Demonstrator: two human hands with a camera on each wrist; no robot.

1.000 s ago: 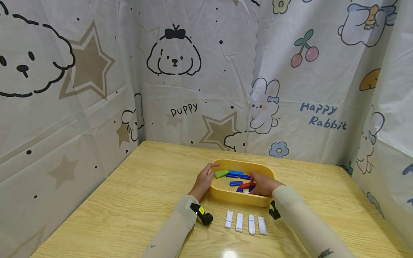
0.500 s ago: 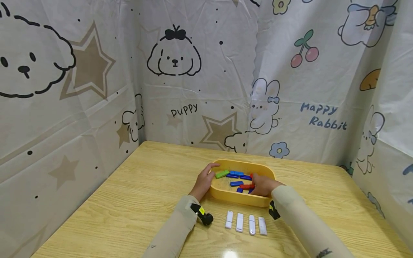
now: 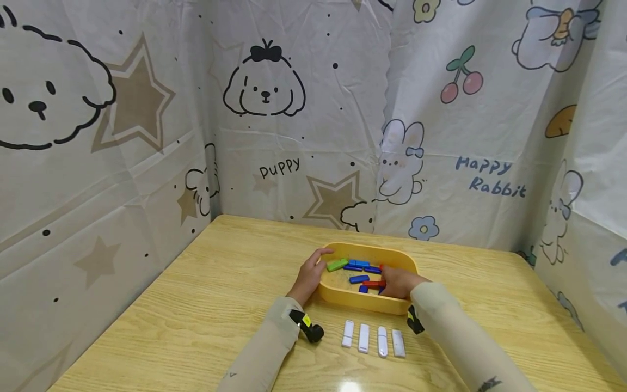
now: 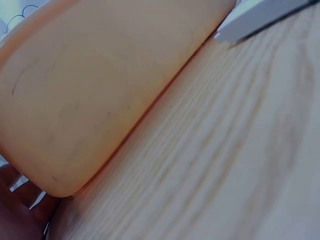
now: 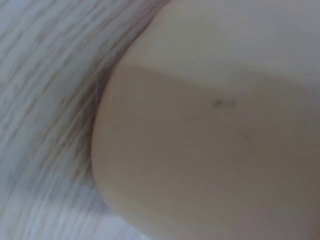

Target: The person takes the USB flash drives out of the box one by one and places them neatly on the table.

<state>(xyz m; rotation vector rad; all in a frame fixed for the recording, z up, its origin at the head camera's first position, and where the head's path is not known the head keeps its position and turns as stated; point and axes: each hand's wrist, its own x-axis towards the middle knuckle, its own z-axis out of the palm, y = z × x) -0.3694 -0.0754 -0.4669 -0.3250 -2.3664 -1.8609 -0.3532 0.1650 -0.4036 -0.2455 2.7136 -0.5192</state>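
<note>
– Where's the left hand (image 3: 308, 276)?
– Touching the tray (image 3: 362, 302) at its nine o'clock end, fingers apart.
– And the right hand (image 3: 399, 282)?
– Inside, toward four o'clock, hiding one end of a red stick (image 3: 374, 284). Its fingertips don't show, so I can't tell whether they pinch anything.
– Other sticks?
– Green stick (image 3: 337, 265) in the tray at ten o'clock, blue sticks (image 3: 359, 279) around the middle. Four white sticks (image 3: 363, 338) lie on the tabletop (image 3: 245, 261), at the tray's six o'clock.
</note>
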